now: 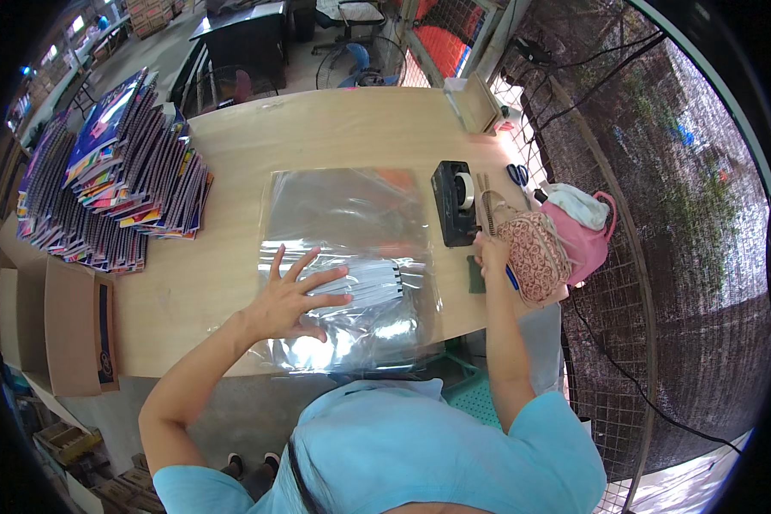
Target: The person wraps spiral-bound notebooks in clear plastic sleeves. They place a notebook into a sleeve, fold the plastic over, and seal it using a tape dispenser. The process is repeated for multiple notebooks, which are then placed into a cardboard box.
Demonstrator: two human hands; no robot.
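Note:
My left hand (293, 295) lies with its fingers spread on a stack of clear plastic bags (343, 206) in the middle of the table. By its fingertips, white paper strips (373, 283) with black marks along one end sit on the plastic. My right hand (492, 254) is closed at the near end of a black tape dispenser (451, 206); what its fingers hold is too small to make out. Just right of it are a patterned pouch (535, 255) and a blue pen (512, 277). A dark green piece (475, 274) lies just below that hand.
Stacks of spiral notebooks (137, 163) stand at the left, above an open cardboard box (77, 317). To the right are a pink bag (578, 236) and dark-handled scissors (517, 175), beside a wire mesh wall (612, 343). A fan (360, 64) stands beyond the table (317, 120).

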